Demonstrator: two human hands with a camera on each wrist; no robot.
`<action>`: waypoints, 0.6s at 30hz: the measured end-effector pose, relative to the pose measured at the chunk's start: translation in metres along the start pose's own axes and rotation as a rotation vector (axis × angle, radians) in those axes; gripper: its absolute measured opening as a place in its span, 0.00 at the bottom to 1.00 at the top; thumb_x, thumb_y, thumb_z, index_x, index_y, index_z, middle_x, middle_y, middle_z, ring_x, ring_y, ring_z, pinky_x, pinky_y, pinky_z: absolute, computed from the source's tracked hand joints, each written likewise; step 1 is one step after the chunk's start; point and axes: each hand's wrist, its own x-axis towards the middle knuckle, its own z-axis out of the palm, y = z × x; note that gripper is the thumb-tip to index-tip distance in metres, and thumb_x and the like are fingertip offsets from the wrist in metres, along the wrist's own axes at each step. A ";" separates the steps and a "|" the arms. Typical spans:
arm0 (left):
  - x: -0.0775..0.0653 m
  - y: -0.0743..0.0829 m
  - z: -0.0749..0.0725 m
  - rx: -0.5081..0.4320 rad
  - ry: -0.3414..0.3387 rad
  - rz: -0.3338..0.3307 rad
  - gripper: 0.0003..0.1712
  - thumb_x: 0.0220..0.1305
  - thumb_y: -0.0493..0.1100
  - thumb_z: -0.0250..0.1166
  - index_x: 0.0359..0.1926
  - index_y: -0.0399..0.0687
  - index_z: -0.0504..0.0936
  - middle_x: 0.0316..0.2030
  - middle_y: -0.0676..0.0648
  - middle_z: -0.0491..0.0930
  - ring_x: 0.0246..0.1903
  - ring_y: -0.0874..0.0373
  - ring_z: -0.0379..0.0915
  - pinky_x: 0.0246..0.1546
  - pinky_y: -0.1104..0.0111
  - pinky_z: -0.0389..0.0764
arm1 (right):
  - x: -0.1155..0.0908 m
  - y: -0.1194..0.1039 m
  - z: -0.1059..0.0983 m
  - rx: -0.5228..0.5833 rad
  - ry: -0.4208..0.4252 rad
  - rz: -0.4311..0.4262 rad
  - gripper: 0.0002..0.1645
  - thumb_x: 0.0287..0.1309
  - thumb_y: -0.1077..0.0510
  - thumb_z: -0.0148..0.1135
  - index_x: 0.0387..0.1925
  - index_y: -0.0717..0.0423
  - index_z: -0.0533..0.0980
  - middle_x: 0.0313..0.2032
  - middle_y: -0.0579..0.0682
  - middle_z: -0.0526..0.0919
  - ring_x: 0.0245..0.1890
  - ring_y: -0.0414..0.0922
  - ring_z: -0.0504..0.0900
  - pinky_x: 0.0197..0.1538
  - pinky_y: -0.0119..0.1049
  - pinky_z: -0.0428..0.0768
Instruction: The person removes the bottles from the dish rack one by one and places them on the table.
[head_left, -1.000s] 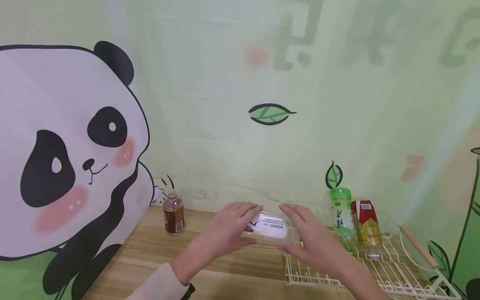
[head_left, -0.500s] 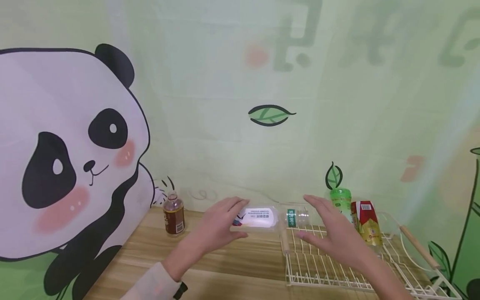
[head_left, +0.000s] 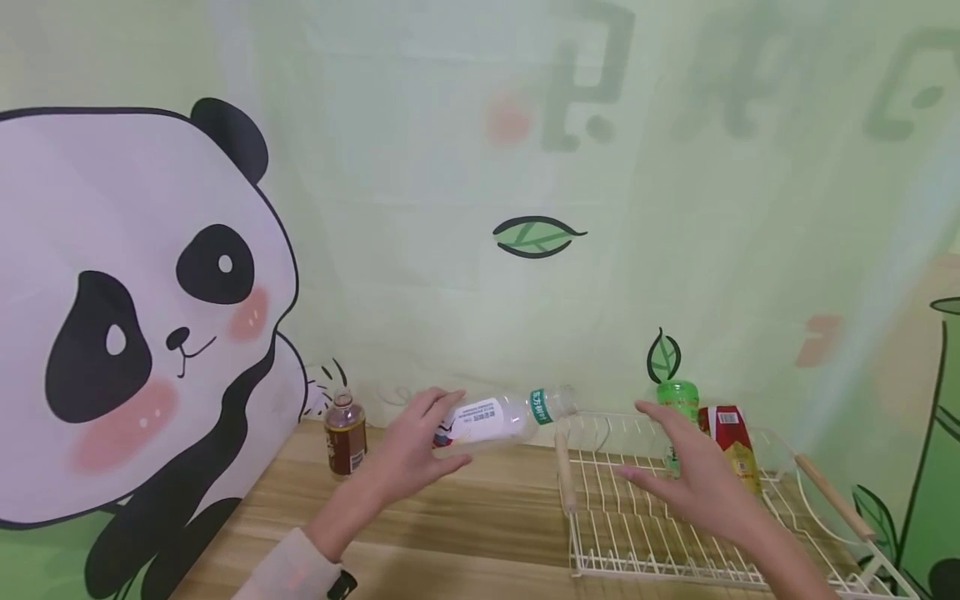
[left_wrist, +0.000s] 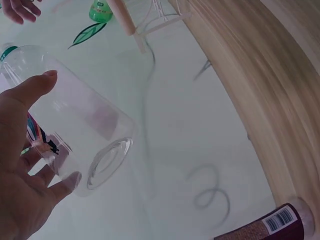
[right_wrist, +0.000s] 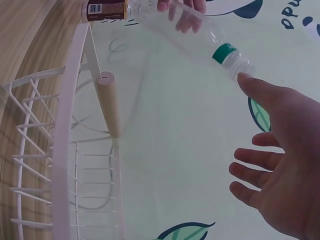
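Note:
My left hand (head_left: 416, 442) grips a clear plastic bottle (head_left: 513, 419) near its base, thumb on one side and fingers on the other. The bottle has a white label and a green band at the neck. It is tilted on its side above the table, neck pointing right and slightly up. In the left wrist view the bottle's round base (left_wrist: 111, 162) faces the camera. My right hand (head_left: 693, 471) hovers over the wire rack (head_left: 637, 560), fingers spread and holding nothing. In the right wrist view the bottle's neck (right_wrist: 236, 64) appears beyond the thumb.
At the table's back left stands a brown-labelled bottle (head_left: 346, 437) without a cap. The white rack has wooden handles (head_left: 566, 471); a green-capped bottle (head_left: 677, 396) and a red and gold carton (head_left: 731, 433) stand on it. A panda-printed cloth (head_left: 420, 167) hangs behind the wooden table (head_left: 465, 525).
The right hand has left the bottle and moved right over the rack. The left hand has carried the bottle left, its neck now rising to the right.

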 end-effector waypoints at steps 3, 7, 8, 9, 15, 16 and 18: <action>-0.002 -0.005 -0.002 -0.035 0.029 -0.015 0.50 0.58 0.52 0.83 0.76 0.46 0.70 0.63 0.47 0.74 0.53 0.58 0.73 0.47 0.69 0.86 | 0.000 0.006 0.000 0.005 0.013 0.006 0.51 0.64 0.40 0.74 0.78 0.57 0.64 0.74 0.61 0.70 0.73 0.67 0.68 0.65 0.72 0.73; -0.003 -0.012 -0.004 -0.055 0.073 -0.023 0.47 0.58 0.51 0.83 0.75 0.48 0.72 0.61 0.48 0.74 0.49 0.59 0.73 0.41 0.73 0.85 | 0.001 0.012 0.000 0.019 0.022 0.017 0.50 0.65 0.39 0.73 0.78 0.58 0.64 0.74 0.62 0.70 0.73 0.66 0.68 0.65 0.72 0.73; -0.004 -0.013 -0.004 -0.063 0.082 -0.026 0.47 0.58 0.51 0.83 0.75 0.48 0.72 0.60 0.48 0.74 0.49 0.59 0.73 0.41 0.73 0.85 | 0.000 0.013 0.000 0.023 0.026 0.015 0.50 0.66 0.40 0.73 0.78 0.58 0.64 0.74 0.62 0.70 0.73 0.66 0.68 0.65 0.72 0.73; -0.004 -0.014 -0.003 -0.072 0.090 -0.031 0.47 0.58 0.51 0.83 0.75 0.48 0.72 0.60 0.48 0.74 0.48 0.60 0.74 0.40 0.74 0.85 | 0.000 0.013 0.000 0.024 0.030 0.017 0.50 0.66 0.40 0.73 0.78 0.58 0.64 0.74 0.62 0.71 0.72 0.66 0.68 0.65 0.72 0.73; -0.008 -0.020 0.003 -0.168 0.119 -0.099 0.49 0.55 0.50 0.85 0.74 0.45 0.73 0.57 0.49 0.74 0.45 0.60 0.75 0.37 0.74 0.85 | 0.000 0.018 0.002 0.013 0.024 0.040 0.49 0.67 0.39 0.72 0.78 0.59 0.64 0.73 0.63 0.71 0.71 0.67 0.69 0.64 0.73 0.73; -0.008 -0.022 0.004 -0.189 0.126 -0.121 0.49 0.55 0.50 0.85 0.74 0.45 0.72 0.58 0.50 0.74 0.46 0.59 0.75 0.38 0.74 0.85 | 0.000 0.019 0.003 0.012 0.025 0.041 0.49 0.67 0.39 0.71 0.77 0.59 0.64 0.73 0.63 0.71 0.71 0.67 0.70 0.64 0.73 0.73; -0.009 -0.025 0.005 -0.233 0.144 -0.170 0.49 0.55 0.50 0.85 0.74 0.47 0.71 0.59 0.50 0.73 0.48 0.56 0.76 0.39 0.72 0.86 | -0.001 0.021 0.004 0.008 0.028 0.038 0.49 0.67 0.37 0.71 0.77 0.59 0.64 0.72 0.63 0.71 0.71 0.67 0.70 0.64 0.73 0.74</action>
